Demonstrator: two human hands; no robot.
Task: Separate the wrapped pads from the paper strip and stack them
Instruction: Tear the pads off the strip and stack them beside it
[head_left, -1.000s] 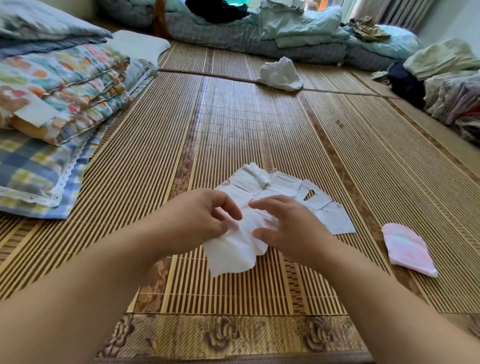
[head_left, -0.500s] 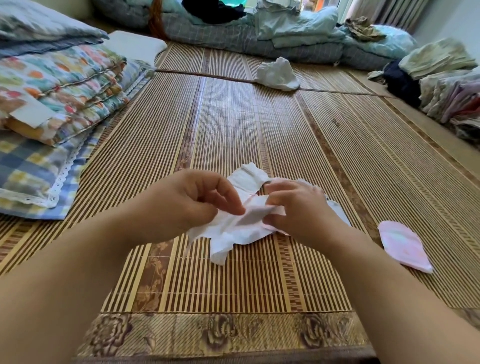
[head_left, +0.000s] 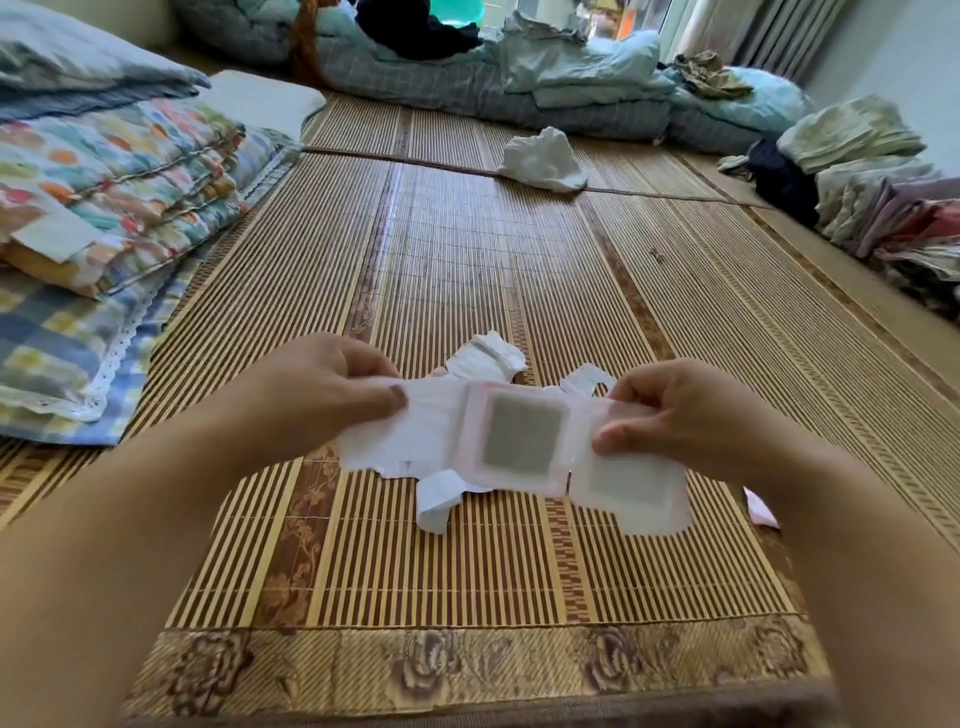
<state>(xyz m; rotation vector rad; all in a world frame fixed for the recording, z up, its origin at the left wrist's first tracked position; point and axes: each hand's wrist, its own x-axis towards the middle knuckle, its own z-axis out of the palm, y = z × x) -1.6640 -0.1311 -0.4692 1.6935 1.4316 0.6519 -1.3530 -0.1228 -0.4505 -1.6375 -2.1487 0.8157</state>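
Note:
A white paper strip (head_left: 415, 436) is stretched flat between both hands, just above the bamboo mat. My left hand (head_left: 324, 384) pinches its left end. My right hand (head_left: 675, 415) pinches the right end, thumb on a white wrapped pad (head_left: 631, 486). In the middle sits another wrapped pad (head_left: 522, 435) with a pink border and a grey-green square showing through. Torn paper scraps (head_left: 488, 358) lie behind the strip, and a loose tab (head_left: 436, 501) hangs below it. A pink wrapped pad (head_left: 759, 508) lies on the mat, mostly hidden by my right forearm.
Folded quilts and a checked pillow (head_left: 78, 332) line the left side. A crumpled white cloth (head_left: 545, 158) lies farther back on the mat. Bedding runs along the far edge, and stacks of folded clothes (head_left: 883, 208) stand at the right.
The crumpled strip has been lifted and pulled out flat between my hands, which moved apart. The pads' faces now show. The view has tilted slightly.

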